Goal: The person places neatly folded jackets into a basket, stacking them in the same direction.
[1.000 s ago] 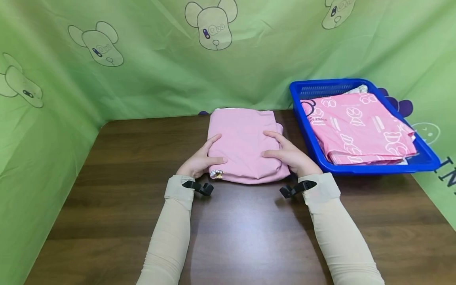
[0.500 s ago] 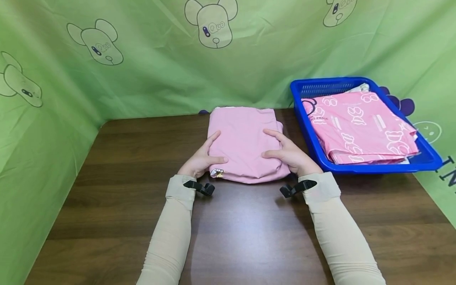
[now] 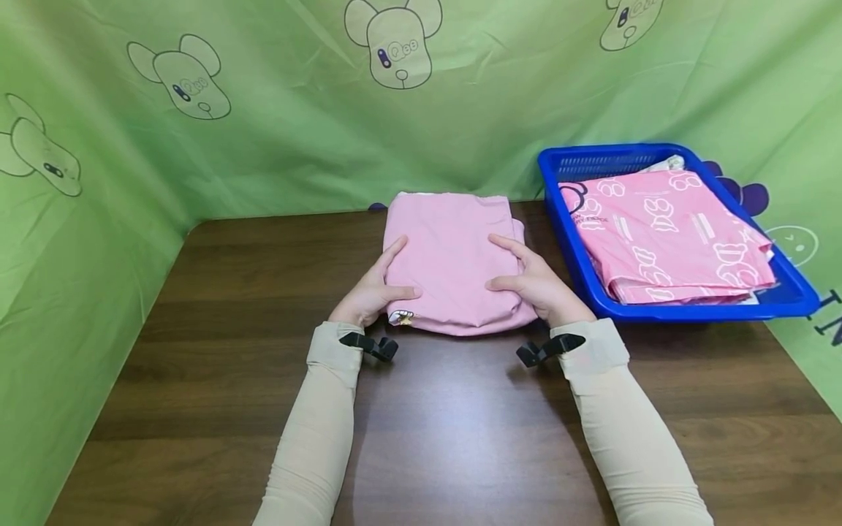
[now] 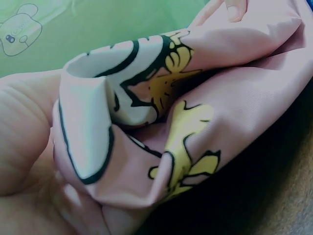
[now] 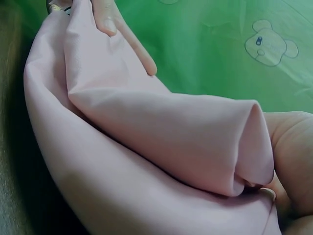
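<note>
A folded pink cloth is at the back middle of the table, in layers, with a cartoon print showing at its near left corner. My left hand grips its left side, thumb on top and other fingers partly hidden. In the left wrist view, the printed fold curls open beside the palm, and fingers show beneath it. On the opposite side my right hand holds the cloth with its thumb over the top. The loose rolled edge shows in the right wrist view, where some fingertips are hidden under the layers.
A blue plastic basket stands to the right at the back, holding a folded pink cloth with white bear prints and something whitish behind it. Green curtain hangs behind and along both sides of the brown wooden table.
The pink cloth's far edge has shifted slightly up in the head view, and both hands' fingers a little with it. Both hands keep their hold. The background shifts slightly too.
</note>
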{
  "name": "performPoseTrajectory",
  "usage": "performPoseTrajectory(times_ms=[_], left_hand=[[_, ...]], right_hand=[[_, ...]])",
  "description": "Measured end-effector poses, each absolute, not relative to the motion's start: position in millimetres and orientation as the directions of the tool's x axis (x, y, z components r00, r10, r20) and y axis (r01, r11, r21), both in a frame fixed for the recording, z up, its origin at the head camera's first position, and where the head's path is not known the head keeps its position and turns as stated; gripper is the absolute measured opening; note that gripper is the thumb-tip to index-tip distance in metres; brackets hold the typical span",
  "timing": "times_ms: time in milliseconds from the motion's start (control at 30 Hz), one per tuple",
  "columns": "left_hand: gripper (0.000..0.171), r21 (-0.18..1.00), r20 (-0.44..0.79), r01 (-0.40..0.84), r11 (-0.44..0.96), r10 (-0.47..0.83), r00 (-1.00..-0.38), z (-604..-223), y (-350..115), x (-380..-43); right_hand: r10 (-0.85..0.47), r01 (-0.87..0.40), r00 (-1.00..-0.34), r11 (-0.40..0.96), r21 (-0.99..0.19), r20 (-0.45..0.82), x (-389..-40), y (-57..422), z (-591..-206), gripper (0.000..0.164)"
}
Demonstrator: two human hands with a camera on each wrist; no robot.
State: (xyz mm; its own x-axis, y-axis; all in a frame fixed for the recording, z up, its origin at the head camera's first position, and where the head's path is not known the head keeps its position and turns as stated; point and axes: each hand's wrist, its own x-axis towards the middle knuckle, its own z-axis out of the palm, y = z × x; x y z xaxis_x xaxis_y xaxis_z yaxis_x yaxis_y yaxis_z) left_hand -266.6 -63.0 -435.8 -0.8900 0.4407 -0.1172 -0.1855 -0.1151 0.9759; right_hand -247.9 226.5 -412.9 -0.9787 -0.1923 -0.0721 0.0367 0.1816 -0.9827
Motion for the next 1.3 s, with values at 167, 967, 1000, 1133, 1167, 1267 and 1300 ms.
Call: performPoseTrajectory(times_ms=[167, 967, 1000, 1133, 1167, 1267, 1300], left_hand=[[0.102, 0.979, -0.104, -0.167, -0.113, 0.427, -0.898, -431, -63, -266], [0.106, 0.976, 0.024, -0.073, -0.206, 0.433, -0.901, -412, -59, -261], [0.106, 0.977, 0.028, -0.068, -0.204, 0.433, -0.901, -411, -58, -261], [0.108, 0.978, 0.040, -0.053, -0.199, 0.439, -0.898, -406, -57, -259], [0.108, 0.980, 0.046, -0.044, -0.193, 0.438, -0.898, -404, -56, -258], [0.108, 0.982, 0.056, -0.029, -0.186, 0.435, -0.898, -400, -54, -256], [0.108, 0.982, 0.059, -0.025, -0.185, 0.433, -0.899, -399, -54, -255]], right_hand=[[-0.172, 0.034, -0.983, 0.166, -0.986, -0.063, -246, 224, -407, 0.087], [-0.137, -0.121, -0.988, 0.410, -0.904, 0.070, -230, 222, -370, 0.085], [-0.138, -0.125, -0.988, 0.414, -0.902, 0.074, -229, 222, -368, 0.085], [-0.141, -0.137, -0.986, 0.412, -0.901, 0.085, -225, 225, -362, 0.085], [-0.145, -0.147, -0.985, 0.414, -0.899, 0.094, -224, 225, -360, 0.085], [-0.149, -0.164, -0.983, 0.429, -0.888, 0.110, -221, 227, -355, 0.086], [-0.150, -0.170, -0.982, 0.433, -0.885, 0.115, -220, 228, -353, 0.087]])
